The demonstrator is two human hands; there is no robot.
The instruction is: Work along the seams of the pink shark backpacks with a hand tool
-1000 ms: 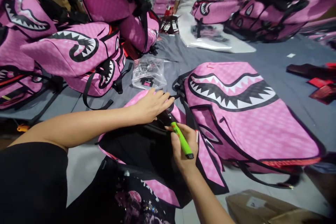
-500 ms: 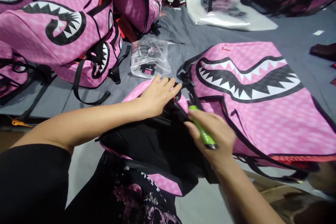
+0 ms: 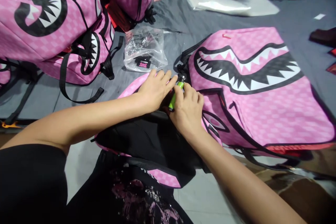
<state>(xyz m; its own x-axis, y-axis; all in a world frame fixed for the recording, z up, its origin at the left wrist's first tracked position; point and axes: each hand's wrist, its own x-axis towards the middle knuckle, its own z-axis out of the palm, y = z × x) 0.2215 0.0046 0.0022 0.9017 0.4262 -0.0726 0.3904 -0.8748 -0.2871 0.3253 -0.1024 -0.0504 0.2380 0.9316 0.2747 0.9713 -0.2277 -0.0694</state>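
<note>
A pink backpack with a black back panel (image 3: 147, 136) lies across my lap at the table's front edge. My left hand (image 3: 157, 89) is closed over its upper edge, fingers bent and thumb hidden. My right hand (image 3: 187, 106) rests close beside it on the same edge, closed around what looks like a green lighter (image 3: 176, 97) with a metal top. The lighter's metal end points away from me, near my left fingertips. What lies under the fingers cannot be made out.
Another pink backpack with a shark mouth (image 3: 241, 70) lies flat at the right. More pink backpacks (image 3: 49, 45) are piled at the left. A clear plastic bag (image 3: 144, 47) holding a black tag sits ahead of my hands. A larger plastic bag (image 3: 231, 5) lies at the back.
My right hand has moved left and away from me, up beside my left hand, and the lighter has swung round with it. My left hand keeps its place on the backpack. The view has shifted slightly.
</note>
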